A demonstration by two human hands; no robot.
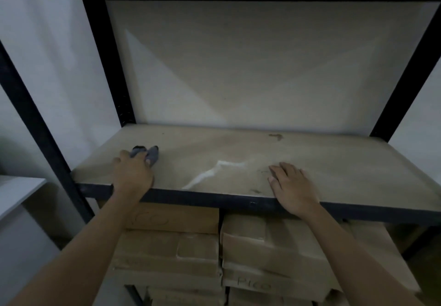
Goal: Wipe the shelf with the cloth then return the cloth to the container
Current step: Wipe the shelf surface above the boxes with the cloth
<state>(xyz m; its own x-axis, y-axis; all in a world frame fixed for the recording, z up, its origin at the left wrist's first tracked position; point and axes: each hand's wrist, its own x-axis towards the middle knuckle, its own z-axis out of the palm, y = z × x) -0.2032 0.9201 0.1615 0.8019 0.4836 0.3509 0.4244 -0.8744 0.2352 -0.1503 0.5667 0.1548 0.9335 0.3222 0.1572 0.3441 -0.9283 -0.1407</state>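
Observation:
A tan board shelf (238,153) in a black metal frame fills the middle of the view. My left hand (132,174) rests near its front left corner, closed around a small grey cloth (152,154) that pokes out past my fingers onto the board. My right hand (292,187) lies flat on the front right part of the shelf, fingers together, holding nothing. A pale streak (210,173) and a few dark marks (275,136) show on the board between and behind my hands. No container is in view.
Black uprights (35,124) stand at the left and right of the rack. Stacked cardboard boxes (262,253) fill the level below the shelf. A pale surface (16,191) juts in at the left. White wall lies behind.

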